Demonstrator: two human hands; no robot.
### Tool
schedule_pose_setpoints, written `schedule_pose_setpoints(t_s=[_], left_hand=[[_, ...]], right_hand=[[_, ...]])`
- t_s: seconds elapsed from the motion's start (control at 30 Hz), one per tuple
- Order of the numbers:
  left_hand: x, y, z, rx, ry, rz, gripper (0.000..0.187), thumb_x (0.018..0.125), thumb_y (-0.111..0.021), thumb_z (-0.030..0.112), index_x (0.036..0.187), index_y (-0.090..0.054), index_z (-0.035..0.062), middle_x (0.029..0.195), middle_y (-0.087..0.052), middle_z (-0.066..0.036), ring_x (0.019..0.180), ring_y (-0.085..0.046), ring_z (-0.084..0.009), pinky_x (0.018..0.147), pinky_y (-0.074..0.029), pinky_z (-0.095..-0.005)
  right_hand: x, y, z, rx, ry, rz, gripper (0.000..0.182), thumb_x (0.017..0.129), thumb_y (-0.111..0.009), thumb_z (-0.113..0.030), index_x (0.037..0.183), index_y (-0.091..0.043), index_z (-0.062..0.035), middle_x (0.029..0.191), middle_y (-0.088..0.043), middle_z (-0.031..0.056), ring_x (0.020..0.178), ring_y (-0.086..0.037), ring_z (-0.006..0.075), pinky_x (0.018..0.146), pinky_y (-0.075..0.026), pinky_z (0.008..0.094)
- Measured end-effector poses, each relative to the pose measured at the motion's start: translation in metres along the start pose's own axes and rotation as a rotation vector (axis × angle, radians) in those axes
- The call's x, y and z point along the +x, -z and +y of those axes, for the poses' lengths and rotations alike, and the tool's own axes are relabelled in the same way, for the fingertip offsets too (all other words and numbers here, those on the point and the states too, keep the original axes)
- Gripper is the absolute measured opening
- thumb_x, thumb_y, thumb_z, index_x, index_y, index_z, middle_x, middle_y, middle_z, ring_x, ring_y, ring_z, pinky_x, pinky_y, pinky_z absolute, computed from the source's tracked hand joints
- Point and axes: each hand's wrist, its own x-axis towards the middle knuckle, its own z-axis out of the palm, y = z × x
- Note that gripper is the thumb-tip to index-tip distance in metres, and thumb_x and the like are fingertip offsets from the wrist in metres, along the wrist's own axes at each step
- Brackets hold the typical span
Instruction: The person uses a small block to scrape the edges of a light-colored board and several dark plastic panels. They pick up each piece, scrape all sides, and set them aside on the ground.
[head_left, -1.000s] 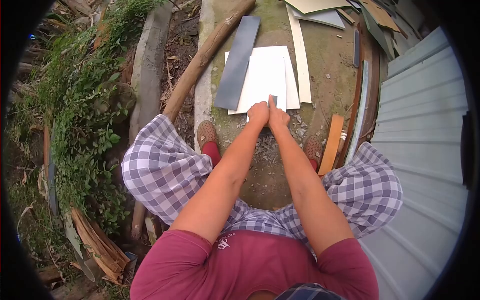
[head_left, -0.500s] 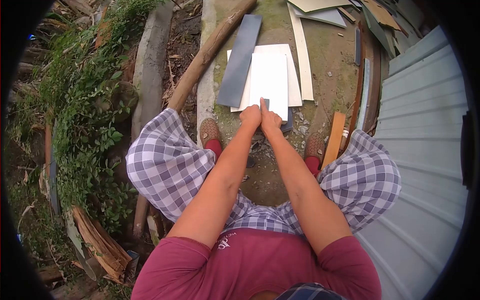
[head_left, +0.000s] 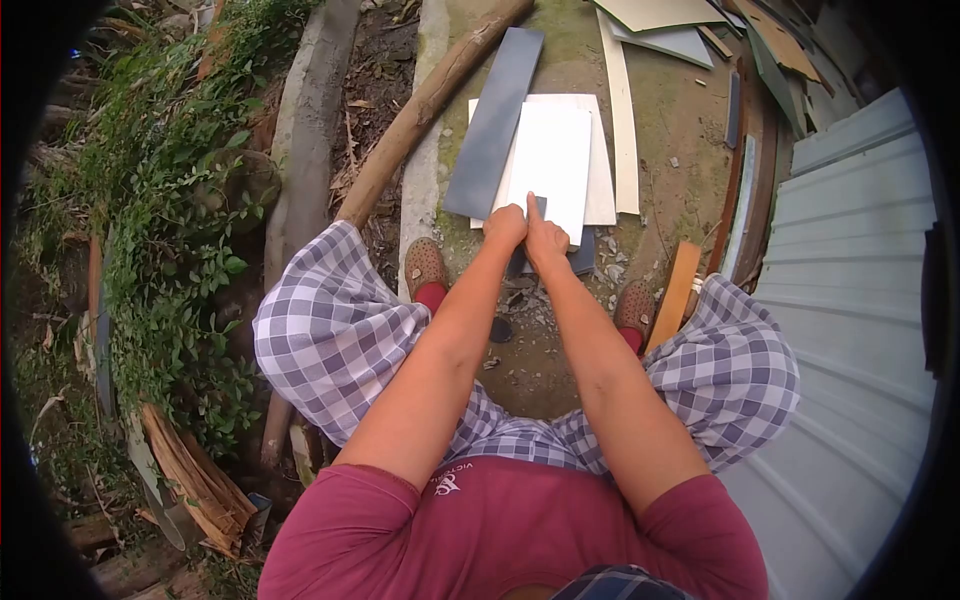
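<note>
In the head view, my left hand [head_left: 506, 226] is closed like a fist at the lower left edge of a white rectangular board [head_left: 553, 150]. Beside it, my right hand [head_left: 546, 240] has its index finger stretched forward and the others curled around a small dark grey flat piece [head_left: 541, 206] lying on the board. The two hands almost touch. What the left fingers hold is hidden. Under the white board lies a wider cream board [head_left: 602, 185], with a long dark grey plank [head_left: 497, 120] slanting along its left side.
A wooden pole [head_left: 425, 105] runs diagonally on the left, near green plants [head_left: 190, 230]. A narrow cream strip [head_left: 622, 130] and stacked panels [head_left: 665, 40] lie farther off. An orange-brown plank [head_left: 674, 295] rests by my right shoe [head_left: 633, 303]. Corrugated metal sheeting [head_left: 840, 300] borders the right.
The view has shifted slightly, so the boards and ground appear farther right. The white board is tilted a little more. Both hands stay close together at its lower end.
</note>
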Motion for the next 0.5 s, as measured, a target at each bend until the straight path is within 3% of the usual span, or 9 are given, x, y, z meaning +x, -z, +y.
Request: schedule_pose_setpoints(t_s=[0.1, 0.3, 0.37, 0.4, 0.5], left_hand=[[-0.007, 0.0, 0.001, -0.032, 0.004, 0.036, 0.027, 0.08, -0.053, 0.028, 0.091, -0.065, 0.0072, 0.1, -0.064, -0.017, 0.094, -0.06, -0.0341, 0.079, -0.047, -0.044], [-0.062, -0.017, 0.012, -0.312, 0.095, 0.29, 0.041, 0.077, -0.065, 0.033, 0.101, -0.051, 0.0029, 0.096, -0.061, -0.02, 0.095, -0.058, -0.0351, 0.079, -0.046, -0.0433], [-0.068, -0.032, 0.009, -0.336, 0.119, 0.556, 0.048, 0.076, -0.067, 0.032, 0.106, -0.043, 0.0032, 0.102, -0.052, -0.021, 0.099, -0.053, -0.0367, 0.08, -0.045, -0.0447], [-0.068, -0.036, 0.003, -0.342, 0.158, 0.557, 0.051, 0.076, -0.067, 0.033, 0.108, -0.042, 0.0023, 0.104, -0.046, -0.019, 0.102, -0.048, -0.037, 0.081, -0.044, -0.0453], [-0.052, -0.05, -0.023, -0.506, 0.338, 0.383, 0.055, 0.076, -0.066, 0.034, 0.114, -0.046, 0.0002, 0.114, -0.048, -0.022, 0.109, -0.047, -0.0379, 0.087, -0.043, -0.0445]], right_hand=[[-0.002, 0.0, 0.0, 0.028, 0.003, 0.02, 0.065, 0.087, -0.043, -0.023, 0.143, -0.011, -0.0257, 0.088, -0.065, 0.0198, 0.08, -0.064, 0.0327, 0.069, -0.049, 0.0423], [-0.026, -0.014, 0.011, 0.072, -0.038, 0.068, 0.061, 0.089, -0.04, -0.031, 0.143, -0.013, -0.0269, 0.089, -0.064, 0.0215, 0.081, -0.063, 0.0354, 0.071, -0.048, 0.0451], [-0.047, -0.01, 0.018, 0.076, -0.033, 0.076, 0.067, 0.086, -0.045, -0.038, 0.143, -0.012, -0.0251, 0.089, -0.064, 0.0227, 0.081, -0.063, 0.0373, 0.072, -0.047, 0.0469], [-0.057, -0.01, 0.021, 0.043, -0.034, 0.063, 0.07, 0.084, -0.047, -0.039, 0.143, -0.012, -0.0245, 0.09, -0.063, 0.0234, 0.082, -0.063, 0.038, 0.073, -0.047, 0.0475], [-0.088, -0.014, 0.03, -0.027, -0.017, 0.049, 0.074, 0.082, -0.05, -0.04, 0.143, -0.012, -0.0242, 0.092, -0.062, 0.0263, 0.085, -0.061, 0.0407, 0.075, -0.046, 0.0489]])
